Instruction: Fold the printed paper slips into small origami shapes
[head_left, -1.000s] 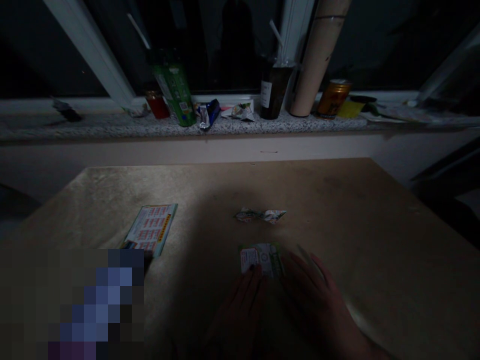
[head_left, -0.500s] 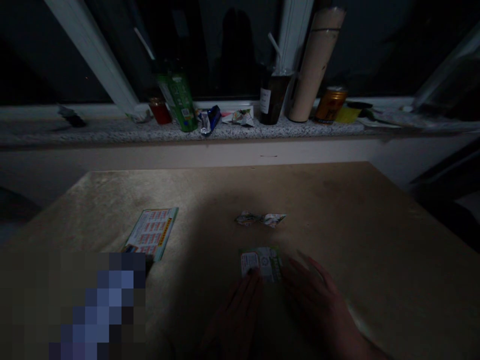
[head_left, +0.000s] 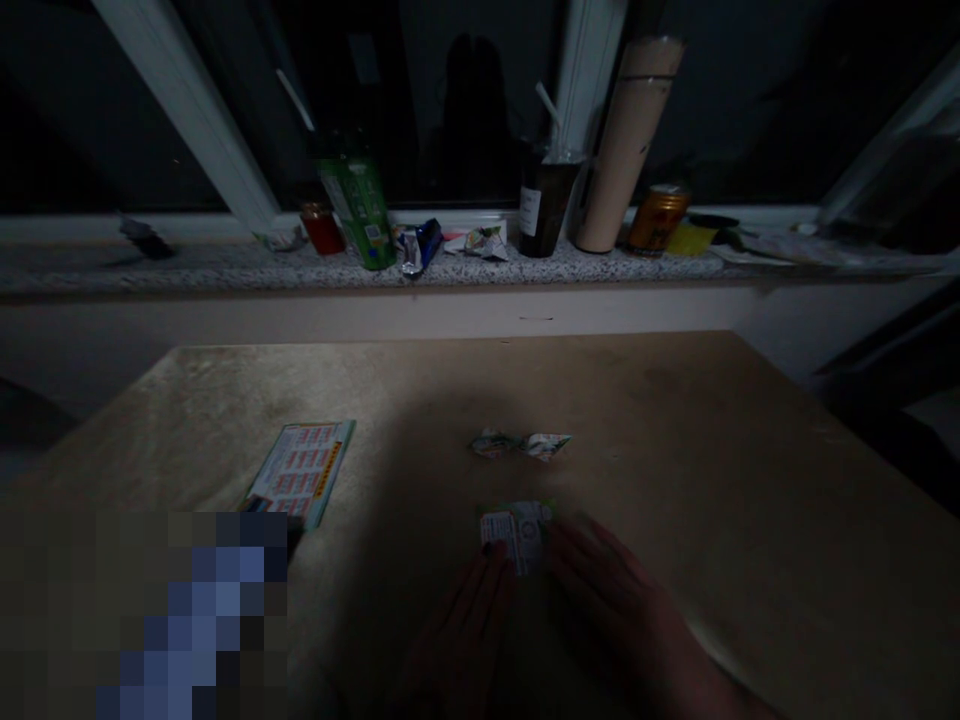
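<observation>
A small printed sheet of paper (head_left: 527,532), white and green, lies flat on the table in dim light. Stretched out, the fingers of my left hand (head_left: 472,610) rest on its lower left part. My right hand (head_left: 611,585) lies across its right edge, fingers extended and flat, covering part of the green side. Neither hand grips anything. Just beyond the sheet is a twisted, bow-shaped piece of printed paper (head_left: 520,444), apart from both hands. The lower parts of both hands fade into shadow.
To the left lies a printed card (head_left: 304,468), beside a pixelated patch. Along the granite windowsill (head_left: 465,275) stand a green bottle (head_left: 361,215), a dark cup with a straw (head_left: 546,205), a tall pale flask (head_left: 630,150), an orange can (head_left: 657,222) and crumpled wrappers (head_left: 480,242).
My right hand has slid a little to the left, over more of the sheet's right side. My left hand stays on the sheet, and the view has tilted slightly.
</observation>
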